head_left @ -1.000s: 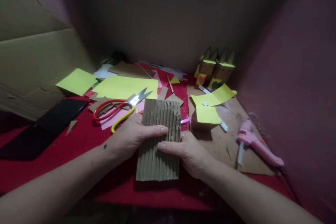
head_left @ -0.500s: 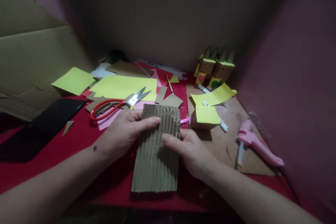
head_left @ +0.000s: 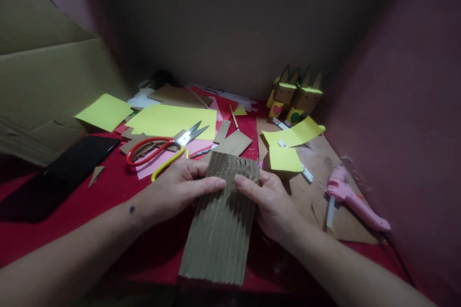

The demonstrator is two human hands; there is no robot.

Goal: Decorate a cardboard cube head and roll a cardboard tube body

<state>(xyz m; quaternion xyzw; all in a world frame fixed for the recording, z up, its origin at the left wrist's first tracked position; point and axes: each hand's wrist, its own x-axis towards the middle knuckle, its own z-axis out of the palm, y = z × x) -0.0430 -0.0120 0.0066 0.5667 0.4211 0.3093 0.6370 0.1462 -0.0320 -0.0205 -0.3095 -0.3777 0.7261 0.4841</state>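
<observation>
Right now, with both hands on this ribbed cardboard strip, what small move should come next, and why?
Probably press the thumbs down and curl the far end of the cardboard strip toward you. The left hand and right hand both pinch that end, thumbs on top, close together. The ribs run lengthwise and the near end lies on the red table, so it may resist bending this way.

I see my left hand [head_left: 180, 187] and right hand [head_left: 268, 199] both gripping the far end of a ribbed cardboard strip [head_left: 219, 230], thumbs on top. Scissors [head_left: 163, 146] lie just beyond, a pink glue gun [head_left: 355, 201] at right.
</observation>
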